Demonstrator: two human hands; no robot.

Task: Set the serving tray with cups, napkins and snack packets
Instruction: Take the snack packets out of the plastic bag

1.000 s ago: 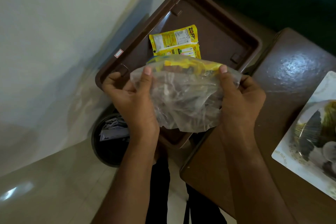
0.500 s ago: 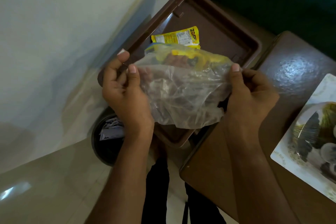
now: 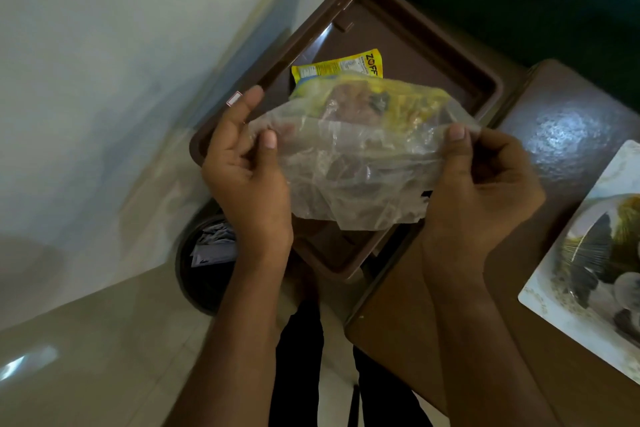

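Both hands are up over the tray, stretching a crinkly clear plastic bag (image 3: 349, 163) between them. Left hand (image 3: 247, 180) has the bag's left edge pinched between thumb and a curled finger, with the index finger sticking out loose toward the tray rim. Right hand (image 3: 485, 184) pinches the bag's right edge, thumb on top and the other fingers curled underneath. You can see yellow snack packets (image 3: 398, 104) bunched up in the far part of the bag, plus something reddish-brown I can't really make out through the plastic. Under and beyond the hands sits the brown serving tray (image 3: 450, 55), and one yellow packet (image 3: 343, 66) lies flat on its floor, just past the bag, partly hidden by it. Off to the right of the right hand is a brown desk (image 3: 561, 121) with a shiny glare spot, and further right on it a white placemat (image 3: 540, 291) with a bird picture, cut off by the frame. Below the left wrist there's a dark round bin (image 3: 204, 284) on the floor with some white paper scraps in it.
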